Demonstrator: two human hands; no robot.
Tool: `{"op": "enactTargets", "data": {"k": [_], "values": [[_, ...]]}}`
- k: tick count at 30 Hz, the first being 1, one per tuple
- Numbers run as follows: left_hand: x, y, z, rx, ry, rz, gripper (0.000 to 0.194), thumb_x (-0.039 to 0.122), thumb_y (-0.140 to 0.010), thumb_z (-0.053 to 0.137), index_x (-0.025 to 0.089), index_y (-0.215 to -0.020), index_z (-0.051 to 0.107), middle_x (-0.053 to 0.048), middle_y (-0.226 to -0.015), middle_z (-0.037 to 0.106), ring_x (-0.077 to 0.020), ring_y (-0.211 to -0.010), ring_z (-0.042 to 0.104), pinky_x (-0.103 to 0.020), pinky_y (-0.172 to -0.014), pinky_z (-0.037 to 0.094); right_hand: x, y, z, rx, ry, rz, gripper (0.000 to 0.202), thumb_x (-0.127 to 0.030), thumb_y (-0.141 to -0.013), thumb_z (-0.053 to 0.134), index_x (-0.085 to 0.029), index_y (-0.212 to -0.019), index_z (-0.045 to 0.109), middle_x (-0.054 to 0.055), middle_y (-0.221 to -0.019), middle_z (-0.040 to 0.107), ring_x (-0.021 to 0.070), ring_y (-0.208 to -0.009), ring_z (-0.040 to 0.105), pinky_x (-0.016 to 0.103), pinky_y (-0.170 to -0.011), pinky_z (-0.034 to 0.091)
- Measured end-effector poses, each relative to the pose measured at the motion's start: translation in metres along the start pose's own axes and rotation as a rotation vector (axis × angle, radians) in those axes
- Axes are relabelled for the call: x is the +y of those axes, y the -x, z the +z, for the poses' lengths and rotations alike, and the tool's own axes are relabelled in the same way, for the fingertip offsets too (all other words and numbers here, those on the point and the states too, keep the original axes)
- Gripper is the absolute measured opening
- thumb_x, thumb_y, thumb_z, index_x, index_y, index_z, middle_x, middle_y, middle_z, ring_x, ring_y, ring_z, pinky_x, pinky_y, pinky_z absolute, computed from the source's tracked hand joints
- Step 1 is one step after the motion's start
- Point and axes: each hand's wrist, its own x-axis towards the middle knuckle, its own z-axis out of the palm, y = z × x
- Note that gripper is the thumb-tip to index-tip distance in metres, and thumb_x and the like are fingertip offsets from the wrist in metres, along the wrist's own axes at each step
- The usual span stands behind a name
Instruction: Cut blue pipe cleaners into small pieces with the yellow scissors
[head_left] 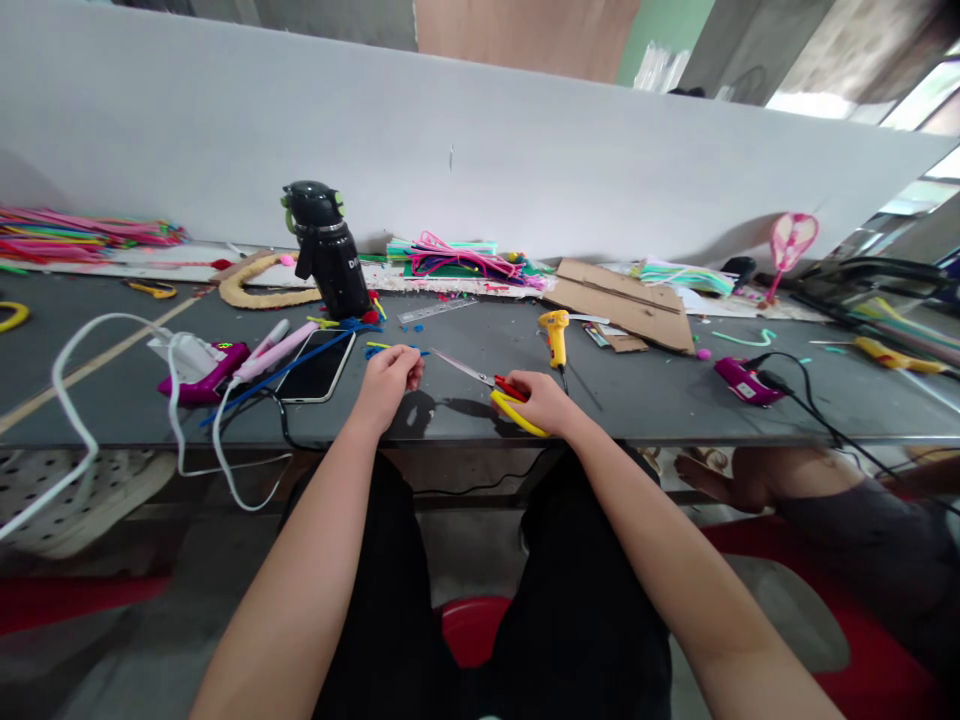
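Note:
My left hand [391, 384] is closed in a pinch above the table's front part. A short blue pipe cleaner [424, 353] pokes out at its fingertips; how much of it the fingers cover is hidden. In my right hand [546, 402] are scissors [517, 400] with red and yellow handles. Their blades point left towards my left hand and look nearly closed. Blue and yellow pipe cleaner pieces [373, 348] lie just behind my left hand. A yellow glue gun [556, 337] rests behind my right hand.
At left are a black bottle [334, 262], a phone [319, 366], a pink tool [277, 352] and a purple power block [206, 375] with white cables. Cardboard [630, 305] and pipe cleaner bundles [457, 258] lie along the partition. Another person's leg [795, 478] shows at right.

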Motion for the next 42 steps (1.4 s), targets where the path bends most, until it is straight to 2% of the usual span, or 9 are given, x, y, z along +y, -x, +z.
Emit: {"op": "enactTargets", "data": {"k": [18, 25, 42], "values": [[0.001, 0.001, 0.000, 0.019, -0.095, 0.006, 0.019, 0.030, -0.078, 0.060, 0.017, -0.065, 0.056, 0.002, -0.057, 0.050, -0.0094, -0.050, 0.044, -0.023, -0.049, 0.034, 0.004, 0.001, -0.001, -0.030, 0.020, -0.021, 0.029, -0.045, -0.075, 0.063, -0.020, -0.069, 0.053, -0.004, -0.063, 0.046, 0.0115, -0.061, 0.036, 0.026, -0.056, 0.026], [0.002, 0.001, -0.002, -0.022, -0.189, 0.039, 0.019, 0.030, -0.080, 0.060, 0.017, -0.066, 0.055, 0.002, -0.060, 0.053, -0.0097, -0.053, 0.046, -0.023, -0.052, 0.037, 0.003, 0.001, -0.004, 0.013, -0.007, 0.012, 0.033, -0.048, -0.075, 0.063, -0.020, -0.066, 0.049, -0.004, -0.061, 0.044, 0.0113, -0.060, 0.036, 0.026, -0.056, 0.027], [0.009, 0.003, -0.004, -0.058, -0.317, 0.071, 0.020, 0.029, -0.081, 0.059, 0.017, -0.065, 0.055, 0.002, -0.059, 0.052, -0.0103, -0.055, 0.047, -0.023, -0.056, 0.037, 0.011, 0.000, -0.009, -0.043, 0.002, 0.000, 0.030, -0.046, -0.076, 0.063, -0.019, -0.069, 0.052, -0.004, -0.062, 0.046, 0.0117, -0.061, 0.038, 0.026, -0.057, 0.027]]}}
